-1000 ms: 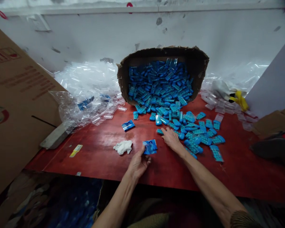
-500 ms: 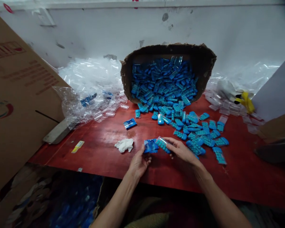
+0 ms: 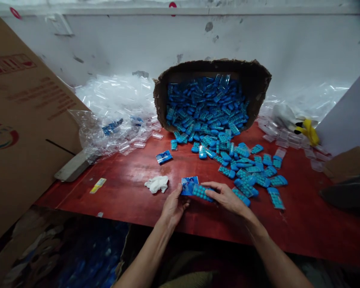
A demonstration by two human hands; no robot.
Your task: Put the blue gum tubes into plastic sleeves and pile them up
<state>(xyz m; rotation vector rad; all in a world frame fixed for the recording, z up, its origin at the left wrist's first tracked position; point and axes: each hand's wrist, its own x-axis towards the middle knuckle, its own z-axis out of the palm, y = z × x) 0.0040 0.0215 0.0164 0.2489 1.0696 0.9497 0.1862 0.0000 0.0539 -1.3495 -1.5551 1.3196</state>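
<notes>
Between thumb and fingers, my left hand (image 3: 174, 207) grips a small blue printed packet (image 3: 188, 185) by its left side. My right hand (image 3: 225, 197) pinches a clear-and-blue case of turquoise balls (image 3: 201, 192) at its right end. The left end of the case overlaps the right part of the packet; whether it lies inside or only in front, I cannot tell. To the right of my right hand, many similar cases (image 3: 247, 178) lie loose on the red table (image 3: 132, 200). A second blue packet (image 3: 164, 157) lies flat beyond my hands.
A cardboard box (image 3: 159, 104) on its side spills more cases toward me. Clear plastic pieces in a bag (image 3: 114, 96) lie at the back left, beside a large carton (image 3: 33, 108). White crumpled tissue (image 3: 157, 184) and a yellow-and-white scrap (image 3: 98, 185) rest on the left.
The case in my right hand has turned from a slant to nearly level and moved left over the packet's right side. My left hand keeps hold of the packet.
</notes>
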